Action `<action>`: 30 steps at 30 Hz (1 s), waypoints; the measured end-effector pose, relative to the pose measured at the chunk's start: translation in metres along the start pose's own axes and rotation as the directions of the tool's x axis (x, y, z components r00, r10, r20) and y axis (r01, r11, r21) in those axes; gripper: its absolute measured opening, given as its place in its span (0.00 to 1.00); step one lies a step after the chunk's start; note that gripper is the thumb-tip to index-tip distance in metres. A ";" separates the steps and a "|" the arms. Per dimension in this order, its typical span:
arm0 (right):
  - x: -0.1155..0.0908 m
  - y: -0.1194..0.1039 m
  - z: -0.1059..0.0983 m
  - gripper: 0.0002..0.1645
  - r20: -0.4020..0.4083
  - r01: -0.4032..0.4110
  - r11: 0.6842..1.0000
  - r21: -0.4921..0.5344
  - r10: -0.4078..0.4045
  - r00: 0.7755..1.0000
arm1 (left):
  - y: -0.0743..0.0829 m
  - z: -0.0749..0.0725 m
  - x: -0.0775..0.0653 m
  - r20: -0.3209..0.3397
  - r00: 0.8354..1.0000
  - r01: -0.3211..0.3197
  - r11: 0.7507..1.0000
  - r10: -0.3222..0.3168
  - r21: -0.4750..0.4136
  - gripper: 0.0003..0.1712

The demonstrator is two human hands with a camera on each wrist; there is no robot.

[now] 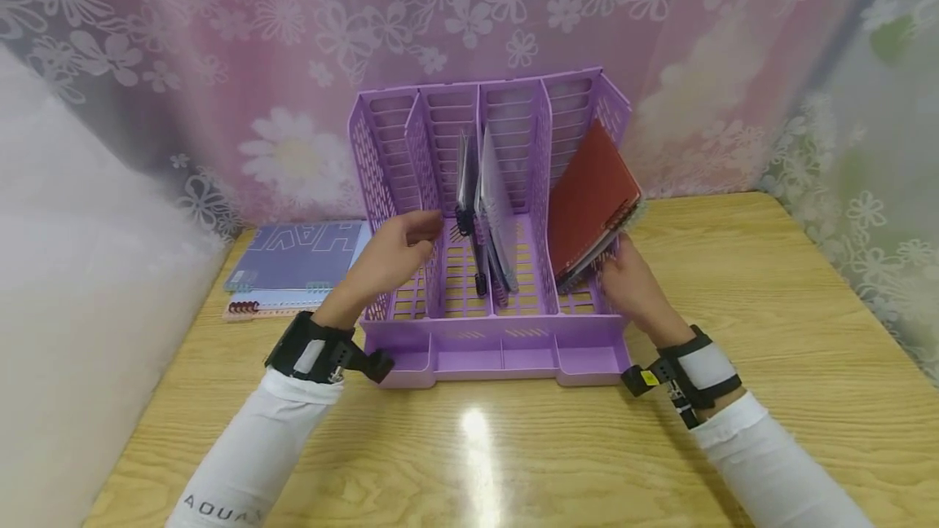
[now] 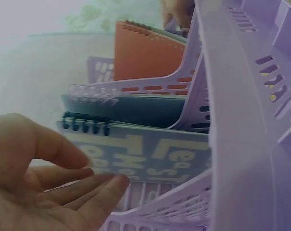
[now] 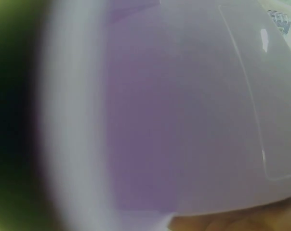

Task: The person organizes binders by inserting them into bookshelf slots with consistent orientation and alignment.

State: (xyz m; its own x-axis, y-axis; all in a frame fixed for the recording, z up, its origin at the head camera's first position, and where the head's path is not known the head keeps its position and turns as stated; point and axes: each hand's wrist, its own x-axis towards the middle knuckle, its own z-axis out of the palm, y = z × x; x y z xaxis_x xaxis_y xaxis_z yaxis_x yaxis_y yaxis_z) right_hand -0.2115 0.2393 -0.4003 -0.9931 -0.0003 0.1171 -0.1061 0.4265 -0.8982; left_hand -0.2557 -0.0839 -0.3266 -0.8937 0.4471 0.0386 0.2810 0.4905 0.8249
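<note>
A purple desk file organizer (image 1: 495, 326) with upright dividers stands on the table. My left hand (image 1: 396, 255) hovers over its left compartments, thumb and fingers loosely bent with nothing between them. In the left wrist view its fingertips overlap a spiral notebook with white lettering (image 2: 150, 156). My right hand (image 1: 629, 283) grips the front edge of the organizer's right side wall, beside a red spiral notebook (image 1: 590, 202) that leans in the rightmost compartment. Several spiral notebooks (image 1: 499, 218) stand near the middle divider. The right wrist view is mostly filled by blurred purple plastic.
A small stack of notebooks, a dark blue one (image 1: 304, 255) on top, lies left of the organizer on the wooden table (image 1: 411, 455). Behind hangs a pink flowered curtain (image 1: 469, 15). Shallow trays (image 1: 524, 359) run along the organizer's front.
</note>
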 end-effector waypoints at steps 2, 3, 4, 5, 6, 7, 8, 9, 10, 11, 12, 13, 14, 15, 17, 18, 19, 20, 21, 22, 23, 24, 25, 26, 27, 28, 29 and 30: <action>0.000 0.001 0.000 0.35 0.003 -0.005 1.000 -0.001 0.005 1.000 | -0.002 -0.005 -0.005 -0.053 0.998 -0.025 0.996 0.020 -0.082 0.25; 0.000 0.001 0.000 0.35 0.003 -0.005 1.000 -0.003 0.005 1.000 | -0.002 -0.009 -0.008 -0.083 0.996 -0.037 0.991 0.026 -0.132 0.24; 0.000 0.001 0.000 0.35 0.002 -0.008 1.000 -0.007 0.008 1.000 | -0.004 -0.012 -0.010 -0.119 0.992 -0.051 0.982 0.030 -0.179 0.23; -0.001 0.002 0.000 0.35 0.000 -0.011 1.000 -0.007 0.011 1.000 | -0.006 -0.017 -0.013 -0.148 0.989 -0.056 0.972 0.022 -0.226 0.22; -0.001 0.002 -0.001 0.35 -0.005 -0.013 1.000 -0.011 0.013 1.000 | -0.009 -0.021 -0.016 -0.183 0.983 -0.057 0.962 0.007 -0.269 0.21; -0.001 0.003 -0.001 0.35 -0.005 -0.015 1.000 -0.009 0.015 1.000 | -0.013 -0.027 -0.021 -0.214 0.977 -0.058 0.950 -0.010 -0.308 0.20; -0.001 0.003 -0.001 0.35 -0.006 -0.016 1.000 -0.009 0.016 1.000 | -0.018 -0.033 -0.025 -0.247 0.968 -0.052 0.936 -0.038 -0.348 0.20; -0.001 0.003 -0.002 0.35 -0.008 -0.014 1.000 -0.006 0.014 1.000 | -0.025 -0.039 -0.029 -0.279 0.957 -0.041 0.919 -0.076 -0.393 0.19; -0.001 0.003 -0.002 0.35 -0.010 -0.014 1.000 -0.003 0.014 1.000 | -0.033 -0.045 -0.033 -0.300 0.946 -0.026 0.894 -0.122 -0.447 0.19; -0.001 0.003 -0.003 0.35 -0.010 -0.008 1.000 0.003 0.008 1.000 | -0.042 -0.052 -0.038 -0.306 0.936 -0.007 0.859 -0.175 -0.512 0.18; -0.001 0.003 -0.004 0.35 -0.010 -0.005 1.000 0.004 0.005 1.000 | -0.051 -0.058 -0.043 -0.311 0.923 0.008 0.819 -0.227 -0.574 0.19; -0.001 0.003 -0.004 0.35 -0.012 -0.002 1.000 0.004 0.002 1.000 | -0.061 -0.064 -0.048 -0.299 0.913 0.023 0.770 -0.276 -0.638 0.20; -0.002 0.003 -0.005 0.34 -0.016 0.000 1.000 -0.002 0.000 1.000 | -0.071 -0.070 -0.053 -0.278 0.903 0.040 0.707 -0.328 -0.706 0.23; -0.002 0.003 -0.006 0.34 -0.020 0.003 1.000 -0.004 -0.003 1.000 | -0.080 -0.075 -0.057 -0.244 0.894 0.060 0.640 -0.376 -0.766 0.26; -0.002 0.003 -0.008 0.34 -0.025 0.001 1.000 -0.015 -0.002 1.000 | -0.097 -0.083 -0.065 -0.160 0.877 0.102 0.501 -0.453 -0.860 0.31; -0.002 0.003 -0.009 0.34 -0.029 -0.003 1.000 -0.022 0.002 1.000 | -0.104 -0.086 -0.068 -0.122 0.870 0.116 0.438 -0.478 -0.892 0.33; -0.002 0.003 -0.010 0.34 -0.030 -0.005 1.000 -0.024 0.004 1.000 | -0.110 -0.088 -0.070 -0.085 0.862 0.124 0.371 -0.500 -0.920 0.35; -0.002 0.004 -0.011 0.34 -0.028 -0.008 1.000 -0.022 0.008 1.000 | -0.116 -0.090 -0.072 -0.056 0.853 0.129 0.313 -0.520 -0.941 0.36; -0.002 0.004 -0.012 0.34 -0.028 -0.011 1.000 -0.019 0.011 1.000 | -0.121 -0.091 -0.072 -0.039 0.844 0.129 0.273 -0.535 -0.953 0.36; -0.003 0.005 -0.013 0.34 -0.028 -0.015 1.000 -0.022 0.014 1.000 | -0.125 -0.092 -0.072 -0.024 0.842 0.126 0.240 -0.540 -0.963 0.36; -0.002 0.006 -0.014 0.33 -0.029 -0.016 1.000 -0.020 0.016 0.999 | -0.129 -0.092 -0.072 -0.012 0.841 0.121 0.209 -0.540 -0.970 0.36; -0.002 0.007 -0.014 0.33 -0.029 -0.018 1.000 -0.020 0.017 0.999 | -0.132 -0.092 -0.071 -0.002 0.844 0.116 0.186 -0.537 -0.976 0.37; -0.002 0.007 -0.014 0.33 -0.030 -0.018 1.000 -0.018 0.017 0.999 | -0.135 -0.092 -0.070 0.003 0.845 0.112 0.171 -0.535 -0.979 0.37; -0.002 0.007 -0.014 0.33 -0.032 -0.015 1.000 -0.014 0.015 0.999 | -0.137 -0.092 -0.070 0.008 0.848 0.108 0.159 -0.530 -0.981 0.37; -0.002 0.008 -0.014 0.33 -0.034 -0.012 1.000 -0.012 0.012 0.999 | -0.140 -0.092 -0.069 0.012 0.850 0.105 0.148 -0.526 -0.983 0.37; -0.002 0.008 -0.014 0.33 -0.035 -0.011 1.000 -0.009 0.011 0.999 | -0.141 -0.092 -0.068 0.020 0.852 0.103 0.130 -0.523 -0.986 0.37; -0.001 0.008 -0.014 0.33 -0.034 -0.011 1.000 -0.004 0.011 0.999 | -0.143 -0.092 -0.068 0.025 0.849 0.102 0.118 -0.528 -0.988 0.38; -0.001 0.008 -0.014 0.33 -0.033 -0.012 1.000 -0.002 0.012 0.999 | -0.144 -0.091 -0.067 0.028 0.845 0.102 0.109 -0.535 -0.989 0.38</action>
State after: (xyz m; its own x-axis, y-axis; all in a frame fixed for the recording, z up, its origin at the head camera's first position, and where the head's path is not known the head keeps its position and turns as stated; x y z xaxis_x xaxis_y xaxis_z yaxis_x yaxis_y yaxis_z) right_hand -0.2104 0.2553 -0.4016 -0.9921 0.0350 0.1205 -0.0940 0.4283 -0.8988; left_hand -0.2680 -0.2530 -0.3964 -0.8952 0.1361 -0.4243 -0.4062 -0.6406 0.6517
